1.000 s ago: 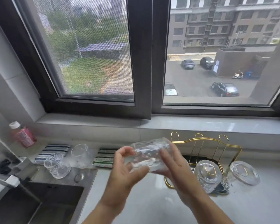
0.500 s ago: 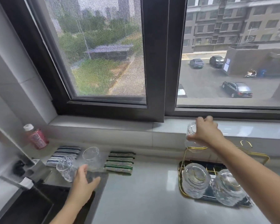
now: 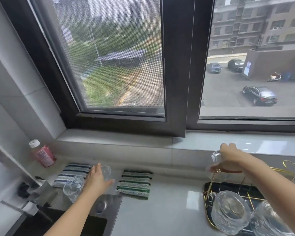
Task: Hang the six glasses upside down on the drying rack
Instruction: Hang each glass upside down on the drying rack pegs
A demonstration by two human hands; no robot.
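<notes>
My right hand (image 3: 229, 159) grips a clear glass (image 3: 215, 165) upside down over the back left prong of the gold wire drying rack (image 3: 209, 184). Two glasses hang upside down at the rack's front, one (image 3: 230, 214) beside another (image 3: 269, 220). My left hand (image 3: 96, 180) reaches across to an upright glass (image 3: 106, 172) by the sink, fingers spread and touching its side. Another upright glass (image 3: 72, 186) stands just left of that wrist.
A dark sink (image 3: 61, 223) with a faucet (image 3: 12, 169) fills the lower left. Two striped cloths, one blue (image 3: 72, 173) and one green (image 3: 134, 183), lie on the pale counter (image 3: 160, 212). A pink bottle (image 3: 42, 155) stands by the wall. The window sill (image 3: 143, 140) runs behind.
My right hand has lowered the glass onto the rack's back prong. My left hand has moved from the sink edge farther back to the upright glass.
</notes>
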